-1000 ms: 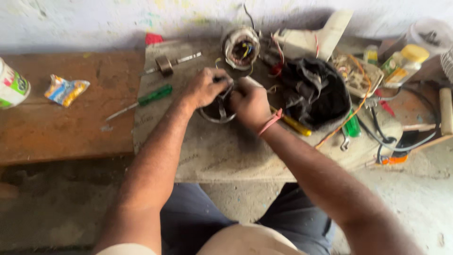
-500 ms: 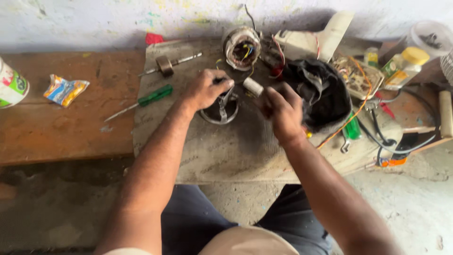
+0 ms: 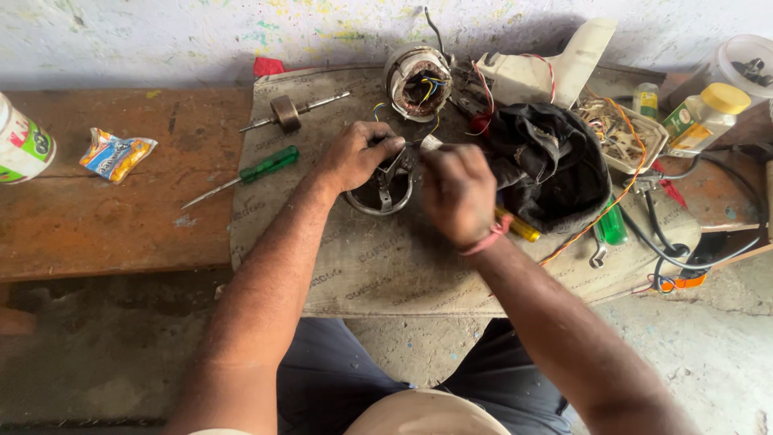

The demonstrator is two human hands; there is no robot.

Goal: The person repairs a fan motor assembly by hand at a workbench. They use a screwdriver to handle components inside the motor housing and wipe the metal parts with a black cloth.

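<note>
My left hand [image 3: 354, 157] grips the top of a round metal end cover [image 3: 378, 189] that lies on a grey cloth [image 3: 386, 258] over the bench. Just to its right, my right hand [image 3: 457, 193] is closed around a small pale cylindrical piece [image 3: 431, 143], holding it against the cover's upper edge. A pink band circles my right wrist. The two hands nearly touch above the cover, and part of it is hidden under my fingers.
A motor stator with coloured wires [image 3: 417, 80] sits behind the hands, a rotor shaft [image 3: 288, 113] and a green-handled screwdriver [image 3: 250, 173] to the left. A black cloth bundle [image 3: 555, 169], a wire-filled tray [image 3: 616, 133], jars and cables crowd the right. A snack packet [image 3: 117, 153] lies on the wooden bench.
My right hand lifted away to the right with the pale piece, then came back to the cover's upper edge. My left hand stayed on the cover.
</note>
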